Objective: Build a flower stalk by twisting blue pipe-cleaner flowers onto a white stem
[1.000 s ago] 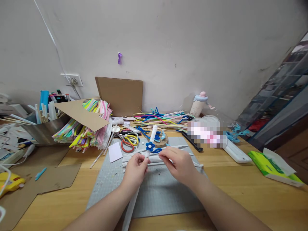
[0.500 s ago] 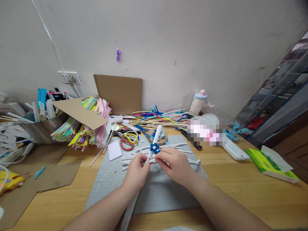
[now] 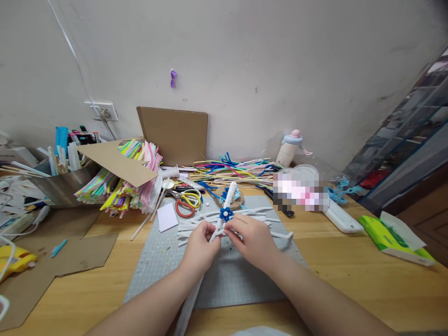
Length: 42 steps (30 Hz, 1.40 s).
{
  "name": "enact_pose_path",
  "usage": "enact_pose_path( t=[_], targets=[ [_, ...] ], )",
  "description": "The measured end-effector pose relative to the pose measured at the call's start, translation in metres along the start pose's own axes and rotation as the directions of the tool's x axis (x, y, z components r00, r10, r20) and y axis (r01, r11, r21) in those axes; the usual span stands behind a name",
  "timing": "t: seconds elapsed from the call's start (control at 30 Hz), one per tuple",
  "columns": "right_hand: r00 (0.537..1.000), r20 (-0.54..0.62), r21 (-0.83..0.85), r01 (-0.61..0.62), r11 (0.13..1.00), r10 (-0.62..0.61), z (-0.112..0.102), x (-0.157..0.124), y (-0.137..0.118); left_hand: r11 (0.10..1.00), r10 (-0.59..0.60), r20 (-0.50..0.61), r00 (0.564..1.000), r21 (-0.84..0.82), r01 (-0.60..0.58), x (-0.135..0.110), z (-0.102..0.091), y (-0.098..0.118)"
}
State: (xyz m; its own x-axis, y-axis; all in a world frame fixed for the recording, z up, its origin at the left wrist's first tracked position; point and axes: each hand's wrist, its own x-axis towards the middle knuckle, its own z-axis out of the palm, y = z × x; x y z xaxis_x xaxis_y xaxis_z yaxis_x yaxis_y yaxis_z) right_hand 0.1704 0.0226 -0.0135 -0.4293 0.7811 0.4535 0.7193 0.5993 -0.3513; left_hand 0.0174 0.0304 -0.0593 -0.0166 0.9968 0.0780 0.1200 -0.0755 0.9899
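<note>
Taking the hands as the centre of the clock, two bare forearms reach in from five and seven o'clock over a grey cutting mat [image 3: 245, 282]. The left hand [image 3: 200, 247] pinches a white rod [image 3: 228, 198] between thumb and forefinger, just below a blue flower [image 3: 226, 213] with a white centre; the rod leans toward one o'clock. The right hand [image 3: 254, 238] has its thumb and forefinger drawn close together beside the rod, though whether they grip a strand is too small to tell. Beneath and just beyond the hands lie loose white stems [image 3: 187, 228]. At three o'clock, well apart, is a green tissue pack [image 3: 395, 240]. Scissors [image 3: 189, 204] with red and yellow handles lie at ten o'clock. Farther off at twelve, coloured stems [image 3: 234, 171] spread in a heap; a bottle [image 3: 288, 151] stands at one, and a cardboard panel [image 3: 173, 136] leans against the wall [image 3: 217, 56] at eleven.
</note>
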Motion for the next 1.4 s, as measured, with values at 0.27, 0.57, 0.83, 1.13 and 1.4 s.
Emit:
enact_pose_path(
  t=[0.27,0.57,0.83,1.13,1.4],
  targets=[
    [0.998,-0.048,-0.221,0.026,0.975,-0.038,0.002,-0.001,-0.005,1.000,-0.022,-0.030,0.999,0.012,0.022,-0.006,0.000,0.011],
    [0.999,-0.044,-0.284,0.018,0.959,-0.031,0.006,0.000,-0.007,0.995,0.000,-0.005,1.000,0.096,0.000,-0.009,0.000,0.014],
    [0.998,-0.022,-0.305,0.050,0.951,-0.059,0.006,-0.002,-0.010,0.991,-0.014,0.016,1.000,0.131,0.011,-0.007,-0.001,0.016],
    [0.951,0.217,-0.408,0.294,0.864,-0.220,-0.054,-0.009,-0.026,0.916,0.074,0.108,0.991,0.385,-0.110,-0.012,-0.011,0.026],
    [0.707,0.474,-0.104,0.637,0.764,-0.525,-0.119,0.033,-0.039,0.738,0.238,0.626,0.743,0.381,-0.557,-0.040,-0.015,0.084]
  ],
)
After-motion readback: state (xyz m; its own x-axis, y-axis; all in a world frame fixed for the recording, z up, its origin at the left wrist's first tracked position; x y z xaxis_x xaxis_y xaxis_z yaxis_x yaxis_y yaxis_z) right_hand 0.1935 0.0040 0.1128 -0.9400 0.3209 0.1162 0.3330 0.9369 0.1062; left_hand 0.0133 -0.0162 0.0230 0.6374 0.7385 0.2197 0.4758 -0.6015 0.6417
